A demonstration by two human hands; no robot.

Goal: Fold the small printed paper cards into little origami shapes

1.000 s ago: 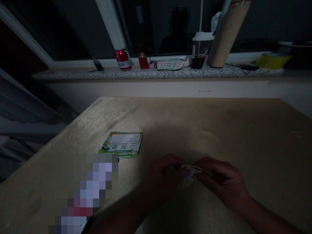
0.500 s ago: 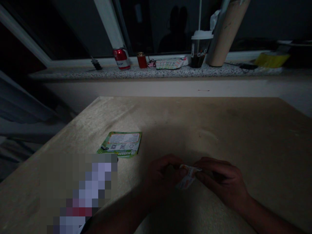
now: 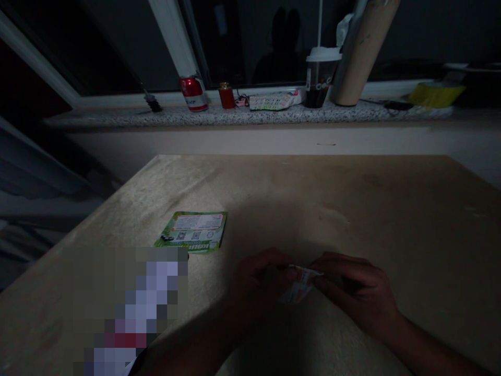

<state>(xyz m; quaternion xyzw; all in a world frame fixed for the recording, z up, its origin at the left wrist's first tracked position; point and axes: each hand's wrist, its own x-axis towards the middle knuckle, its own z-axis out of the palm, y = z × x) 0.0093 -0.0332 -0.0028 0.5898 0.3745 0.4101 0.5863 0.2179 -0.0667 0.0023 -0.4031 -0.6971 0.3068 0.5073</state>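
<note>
A small white and orange packet is held between two bare hands in the lower middle of the frame. Its left part is gripped by the left hand, with the thumb laid over the printed face. Its upper right corner is pinched between the thumb and forefinger of the right hand. Neither grip is released, and the packet is slightly creased, with its upper edge running between the two sets of fingers.

The handling is judged to be unfinished, since the packet is held at both ends and is not set down. Nothing is seen coming out of it. Whether its upper edge is sealed, folded or torn cannot be told in the dim light, so how much is left can't be judged closely.

A green printed packet is laid flat on the table, left of centre, well apart from both hands and touched by neither. The lower left of the frame is covered by a blurred patch, and what lies under it cannot be made out. Along the windowsill at the top, a red can, a lidded cup and a cardboard tube are lined up.
</note>
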